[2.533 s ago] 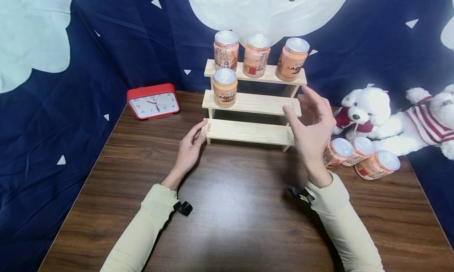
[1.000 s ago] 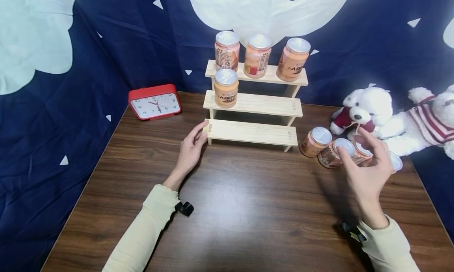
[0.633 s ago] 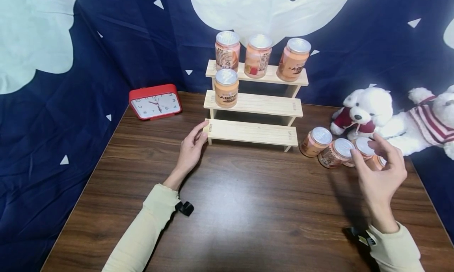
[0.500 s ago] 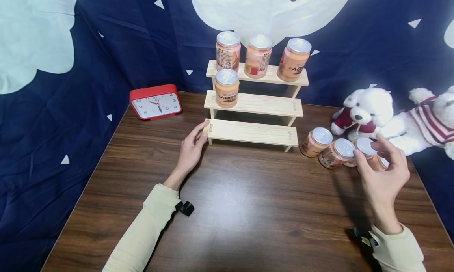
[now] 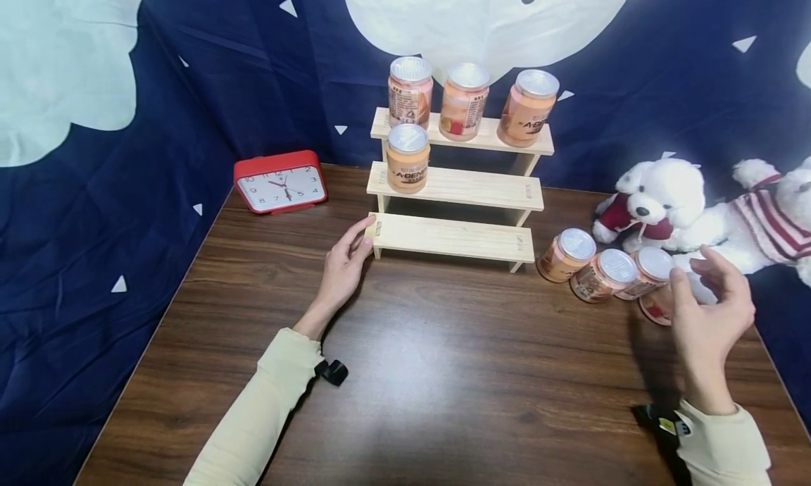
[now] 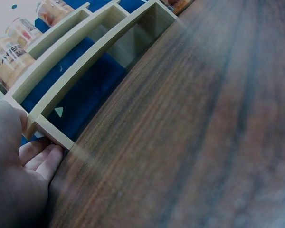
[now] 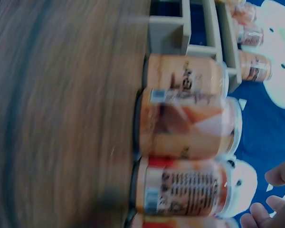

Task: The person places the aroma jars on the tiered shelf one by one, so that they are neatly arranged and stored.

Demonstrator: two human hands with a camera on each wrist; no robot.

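A three-tier wooden display stand (image 5: pixel 450 236) stands at the back of the table. My left hand (image 5: pixel 342 268) holds the left end of its lowest board; in the left wrist view the thumb is at the board's end and the fingers curl by the leg. Three fruit jars with silver lids, one a jar (image 5: pixel 464 106), line the top tier, and another jar (image 5: pixel 407 163) is at the left of the middle tier. My right hand (image 5: pixel 712 313), fingers bent and apart, hovers empty beside the rightmost table jar (image 5: pixel 655 306), partly hiding it.
Several jars stand in a slanting row right of the stand, the nearest being a jar (image 5: pixel 562 259). Behind them are a white plush dog (image 5: pixel 665 194) and a plush toy in a striped top (image 5: pixel 773 218). A red clock (image 5: pixel 280 183) stands at left on the wooden table (image 5: pixel 405 401).
My right hand has moved from the stand's right side, out over the row of jars, to the row's far right end. My left hand has stayed at the stand.
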